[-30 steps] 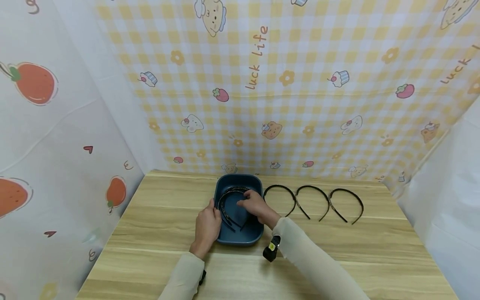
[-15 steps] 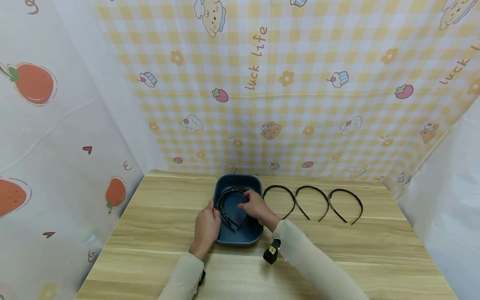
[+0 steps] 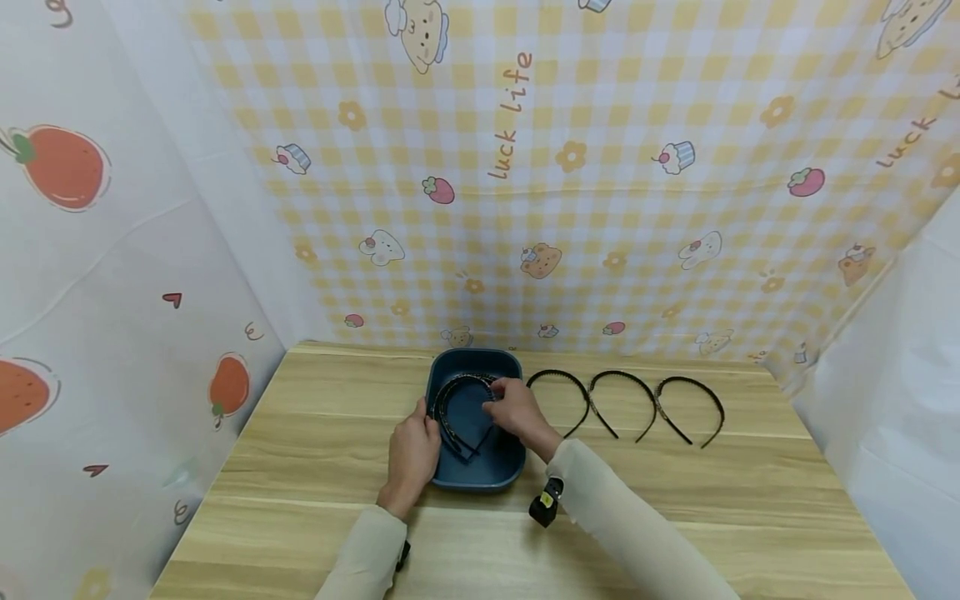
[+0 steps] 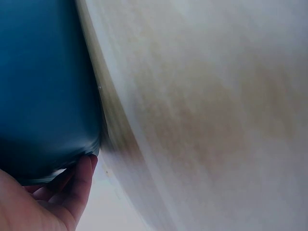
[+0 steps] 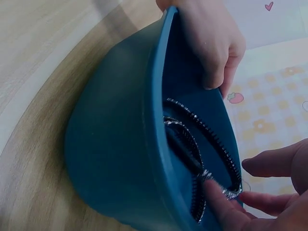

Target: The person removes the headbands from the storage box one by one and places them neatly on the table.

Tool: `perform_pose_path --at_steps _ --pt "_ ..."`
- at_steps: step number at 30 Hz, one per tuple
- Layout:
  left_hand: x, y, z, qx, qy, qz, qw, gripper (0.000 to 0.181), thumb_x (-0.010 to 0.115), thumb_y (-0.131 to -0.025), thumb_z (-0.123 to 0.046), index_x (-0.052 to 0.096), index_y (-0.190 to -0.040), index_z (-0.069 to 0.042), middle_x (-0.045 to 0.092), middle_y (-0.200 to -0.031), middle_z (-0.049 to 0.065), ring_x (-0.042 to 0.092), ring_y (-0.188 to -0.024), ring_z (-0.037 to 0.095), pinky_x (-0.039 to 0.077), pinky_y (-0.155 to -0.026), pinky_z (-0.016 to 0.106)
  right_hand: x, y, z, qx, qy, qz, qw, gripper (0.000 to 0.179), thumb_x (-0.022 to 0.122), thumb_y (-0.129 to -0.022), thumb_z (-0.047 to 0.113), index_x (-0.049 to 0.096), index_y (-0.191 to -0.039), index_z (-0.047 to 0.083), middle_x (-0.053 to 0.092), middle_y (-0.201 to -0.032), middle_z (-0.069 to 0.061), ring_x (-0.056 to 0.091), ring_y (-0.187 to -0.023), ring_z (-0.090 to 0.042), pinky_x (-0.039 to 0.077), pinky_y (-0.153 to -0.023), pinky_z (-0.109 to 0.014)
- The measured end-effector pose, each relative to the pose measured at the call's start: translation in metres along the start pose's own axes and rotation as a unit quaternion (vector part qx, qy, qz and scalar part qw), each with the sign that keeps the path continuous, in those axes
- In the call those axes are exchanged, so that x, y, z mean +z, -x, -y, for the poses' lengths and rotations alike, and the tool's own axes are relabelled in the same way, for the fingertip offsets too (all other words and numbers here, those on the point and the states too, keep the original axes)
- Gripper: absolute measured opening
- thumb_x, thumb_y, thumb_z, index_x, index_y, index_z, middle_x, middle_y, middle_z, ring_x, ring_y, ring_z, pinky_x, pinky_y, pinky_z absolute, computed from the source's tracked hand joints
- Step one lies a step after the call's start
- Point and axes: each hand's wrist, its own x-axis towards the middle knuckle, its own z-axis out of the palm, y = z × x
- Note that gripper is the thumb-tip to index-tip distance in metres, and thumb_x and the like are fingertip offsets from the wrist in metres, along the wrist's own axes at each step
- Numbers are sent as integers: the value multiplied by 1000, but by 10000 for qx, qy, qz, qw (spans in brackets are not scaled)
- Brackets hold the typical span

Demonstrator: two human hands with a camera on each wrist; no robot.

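A dark blue bin (image 3: 480, 485) stands on the wooden table, with several black headbands (image 3: 442, 408) lying inside it, some with glittery bands. My left hand (image 3: 414, 450) grips the bin's left wall at the rim. In the left wrist view, fingers (image 4: 83, 185) press against the bin's outer side. Reaching over the right rim, my right hand (image 3: 517, 410) pinches a headband (image 5: 219, 144) at its curved top. That headband shows fine teeth along its inner edge in the right wrist view.
Three black headbands lie side by side right of the bin: one close to its wall (image 3: 558, 372), a middle one (image 3: 624, 374) and a right one (image 3: 692, 380). Behind the table (image 3: 315, 400) hangs a yellow checked cloth (image 3: 480, 217). White cloth covers both sides.
My right hand has shifted slightly to the right within the bin. The headband ends inside the bin have moved a little. My left hand keeps its hold on the bin.
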Motion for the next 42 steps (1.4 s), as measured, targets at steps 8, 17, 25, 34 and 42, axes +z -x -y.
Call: perform_pose_path --at_steps 8,17,25,34,42 --pt "0 0 1 19 26 21 10000 43 51 -96 -5 54 -136 11 68 -93 29 55 -56 22 48 -55 40 -1 -2 -3 -107 -460 -99 9988 26 67 -88 -4 63 -114 -6 60 -100 -15 64 -64 -18 58 -63 -34" --pt "0 0 0 -4 -25 88 10000 43 52 -96 -6 54 -136 10 68 -85 23 54 -57 21 49 -56 40 -2 -5 -7 -64 -632 -131 9979 20 66 -87 -6 63 -107 -5 63 -87 -12 62 -55 -13 59 -65 -41" --pt "1 0 0 -1 -18 55 10000 43 52 -96 -6 54 -136 10 68 -86 24 54 -57 21 49 -57 41 -2 -6 -10 26 -624 -116 9980 21 64 -86 -7 63 -106 -4 63 -84 -11 63 -56 -14 59 -65 -40" --pt "1 0 0 -64 3 41 10000 43 51 -96 -7 54 -136 10 68 -91 26 54 -56 22 49 -57 42 -10 -4 -10 -18 -710 -28 9975 20 62 -86 -8 62 -105 -3 64 -88 -12 63 -58 -15 59 -61 -35" --pt "1 0 2 41 -58 -42 10000 42 51 -96 -7 55 -134 11 68 -105 31 63 -66 30 52 -64 48 -21 -4 -12 63 -1010 -95 9948 27 62 -88 -9 62 -114 -7 63 -94 -12 65 -65 -17 59 -63 -33"
